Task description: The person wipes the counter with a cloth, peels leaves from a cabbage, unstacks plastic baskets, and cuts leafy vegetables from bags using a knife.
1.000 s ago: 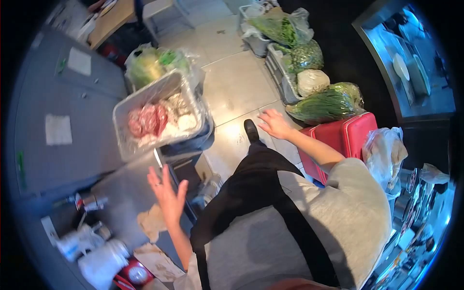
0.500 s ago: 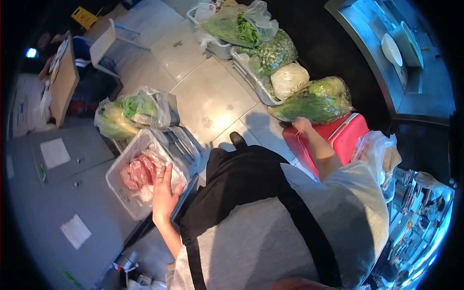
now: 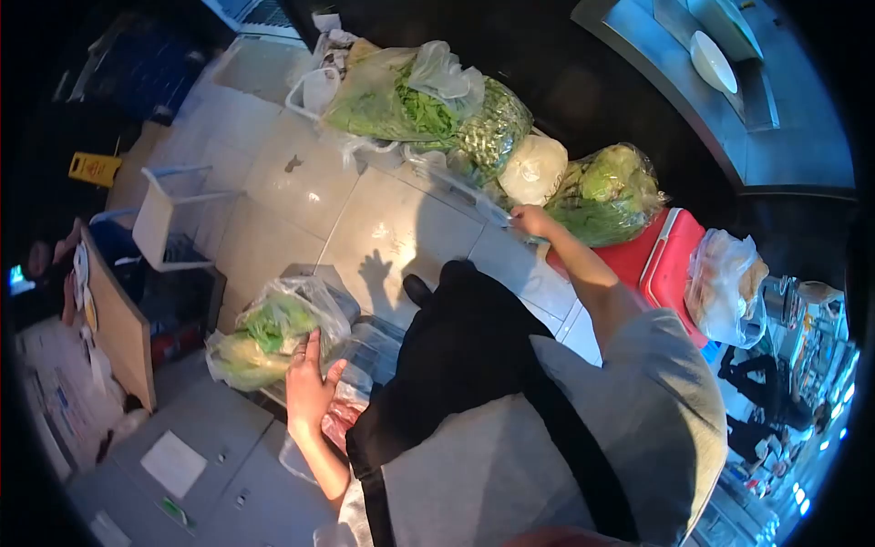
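The person's left hand (image 3: 310,394), left of the frame's centre and below its middle, has its fingers spread, overlapping the greens bag (image 3: 264,339) and just beside the meat (image 3: 342,415); contact cannot be told. Right of centre, the right hand (image 3: 533,221) has curled fingers near the white bundle (image 3: 533,170); whether they grip anything is unclear.

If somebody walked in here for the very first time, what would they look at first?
Probably the bright red box on the person's right side, because its colour is so strong. Next might come the big plastic bags of greens at the top of the picture, and the round white bundle just beyond the right hand. Far over on the left, a small yellow sign stands out too.
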{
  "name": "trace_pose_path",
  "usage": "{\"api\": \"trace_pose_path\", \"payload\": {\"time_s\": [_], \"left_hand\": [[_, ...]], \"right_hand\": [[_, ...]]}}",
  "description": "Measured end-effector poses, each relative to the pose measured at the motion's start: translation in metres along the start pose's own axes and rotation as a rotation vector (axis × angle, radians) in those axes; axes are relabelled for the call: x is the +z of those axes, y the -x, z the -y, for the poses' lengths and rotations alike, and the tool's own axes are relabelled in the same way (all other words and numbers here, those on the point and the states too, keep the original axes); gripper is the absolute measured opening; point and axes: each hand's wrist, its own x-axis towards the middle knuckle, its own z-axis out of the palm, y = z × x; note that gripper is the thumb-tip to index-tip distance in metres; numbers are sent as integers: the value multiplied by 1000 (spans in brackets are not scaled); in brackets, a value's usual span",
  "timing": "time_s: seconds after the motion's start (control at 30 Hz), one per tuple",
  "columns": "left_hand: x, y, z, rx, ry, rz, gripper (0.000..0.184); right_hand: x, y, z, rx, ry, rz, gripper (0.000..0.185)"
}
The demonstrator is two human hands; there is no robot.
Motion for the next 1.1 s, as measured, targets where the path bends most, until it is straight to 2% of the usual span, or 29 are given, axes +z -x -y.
{"api": "trace_pose_path", "payload": {"time_s": [0.07, 0.13, 0.23, 0.3, 0.33, 0.43, 0.47, 0.57, 0.7, 0.77, 0.8, 0.87, 0.9, 0.97, 1.0, 1.03, 1.1], "left_hand": [[-18, -51, 0, 119, -25, 48, 60], [-25, -83, -6, 114, -14, 114, 59], [-18, -124, -8, 94, -1, 175, 58], [-12, -145, -13, 33, -22, 201, 58], [-8, -153, -15, 39, -42, 205, 59], [6, -176, -16, 41, 10, 316, 60], [9, -183, -20, 2, 10, 365, 60], [10, -206, -41, -36, -24, 418, 61], [12, -232, -45, -70, -62, 432, 59], [14, -240, -47, -108, -89, 440, 59], [16, -245, -45, -109, -92, 447, 59], [19, -253, -46, -116, -101, 455, 60], [19, -258, -49, -119, -128, 461, 60], [16, -263, -54, -112, -169, 471, 61], [16, -265, -56, -96, -143, 472, 60], [14, -267, -57, -82, -117, 474, 60], [8, -271, -60, -30, -125, 469, 58]], "right_hand": [[-17, -23, -22, 136, -92, -30, 22], [-25, -41, -43, 240, -166, -53, 20], [-14, -74, -89, 295, 3, -5, 18], [28, -96, -150, 167, 428, 197, 21], [29, -104, -152, 292, 343, 207, 25], [26, -128, -149, 369, 217, 174, 29], [23, -140, -146, 499, 177, 377, 36], [9, -154, -115, 604, 226, 465, 41], [32, -179, -125, 563, 308, 431, 46], [47, -193, -137, 522, 503, 423, 46], [47, -201, -141, 517, 498, 427, 46], [41, -212, -150, 543, 542, 661, 46], [44, -214, -158, 540, 535, 664, 46], [56, -210, -173, 543, 570, 546, 28], [55, -204, -169, 505, 616, 352, 22], [51, -204, -165, 514, 606, 342, 22], [35, -200, -159, 357, 645, 476, 22]]}}
